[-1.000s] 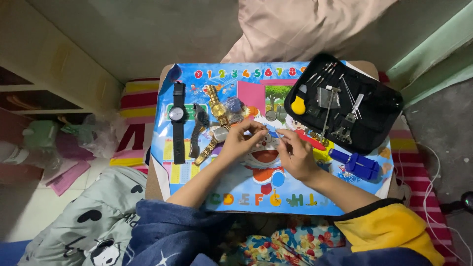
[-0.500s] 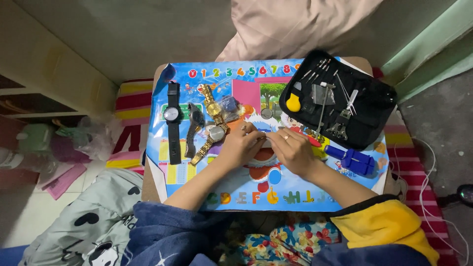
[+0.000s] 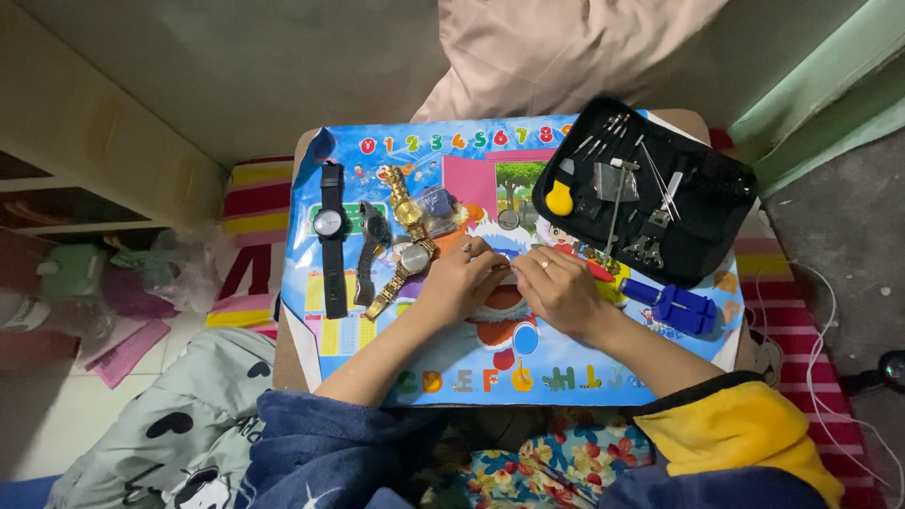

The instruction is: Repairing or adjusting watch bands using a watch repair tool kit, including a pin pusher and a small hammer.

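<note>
Right now the left hand [image 3: 459, 280] and the right hand [image 3: 558, 287] meet fingertip to fingertip over the bright children's mat [image 3: 603, 372], pinching some small part too hidden to identify. With work that fine, I'd keep both wrists planted and the black tool case [image 3: 721, 203] close by.

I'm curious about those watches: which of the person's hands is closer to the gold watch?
The left hand. It lies right beside the gold watch, just to the watch's right. The right hand is farther off, on the far side of the left hand, nearer the black tool case.
</note>
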